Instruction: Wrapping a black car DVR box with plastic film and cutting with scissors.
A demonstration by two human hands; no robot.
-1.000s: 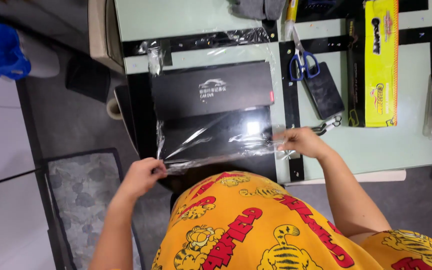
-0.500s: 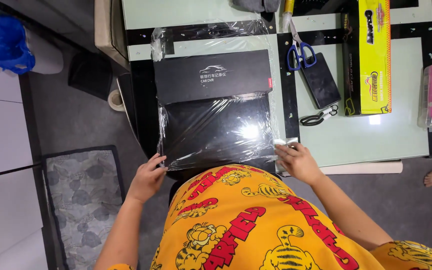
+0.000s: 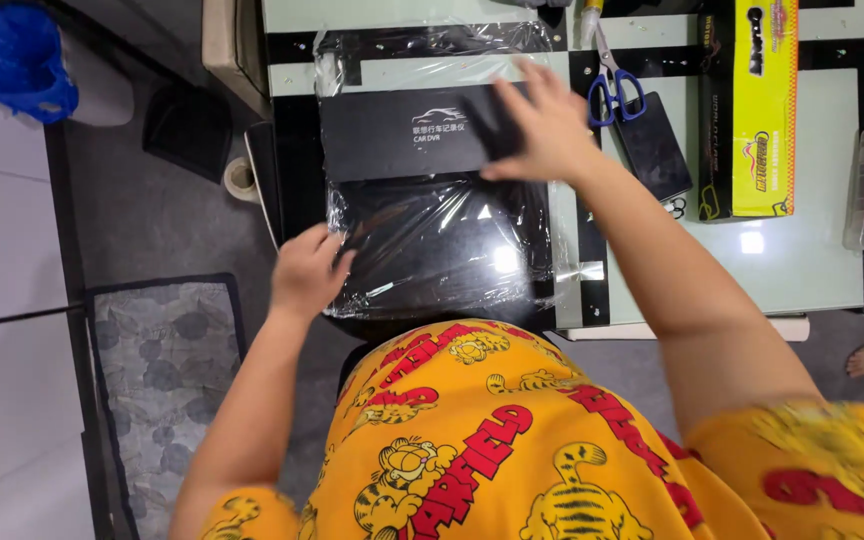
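Clear plastic film [image 3: 442, 245] covers the black box's [image 3: 402, 135] near half. Left hand [image 3: 307, 272] pinches the film's left edge. Right hand [image 3: 542, 125] rests open, fingers spread, flat on the box's far right end.

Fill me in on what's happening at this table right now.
A person is wrapping a flat black box in clear plastic film on a pale green table. The left hand presses the film at the box's near left edge; the right hand lies flat on the bare far part. Blue-handled scissors lie beside it.

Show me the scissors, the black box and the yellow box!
scissors [image 3: 614, 92]: head view, on the blue handles.
black box [image 3: 392, 135]: head view, on its bare top.
yellow box [image 3: 764, 110]: head view, on its yellow face.
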